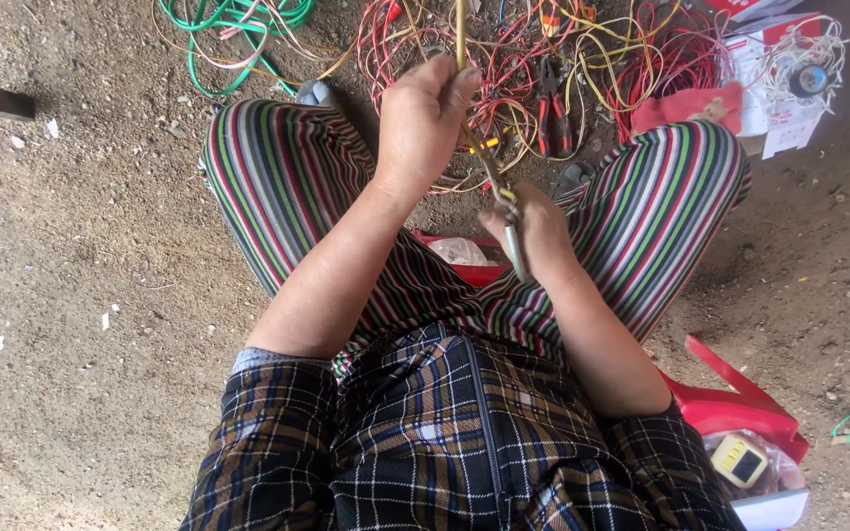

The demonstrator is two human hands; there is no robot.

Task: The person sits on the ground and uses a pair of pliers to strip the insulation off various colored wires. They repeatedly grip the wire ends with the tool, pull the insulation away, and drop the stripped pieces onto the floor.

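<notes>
Seen from the head camera, a person sits low over a dirt floor (81, 295), knees spread in striped trousers (277, 177), with a dark plaid shirt (445, 442) at the bottom of the view. The left hand (423, 123) is raised between the knees, its fingers closed around a thin yellowish wire (461, 39) that runs straight up out of the top of the picture. The right hand (535, 231) sits lower and just to the right, fist closed on a small metal-bladed tool (516, 251) whose grey tip points down past the palm; the wire slants down from the left hand to meet this tool at the right hand's thumb.

Beyond the hands, on the ground, lies a tangle of red and yellow wires (504, 59), with a pair of red-handled pliers (553, 113) lying on it. A coil of green cable (233, 25) lies to the left of it. A white and red cardboard box (774, 69) stands at the upper right. A red plastic stool (730, 403) shows beneath the person at the lower right.
</notes>
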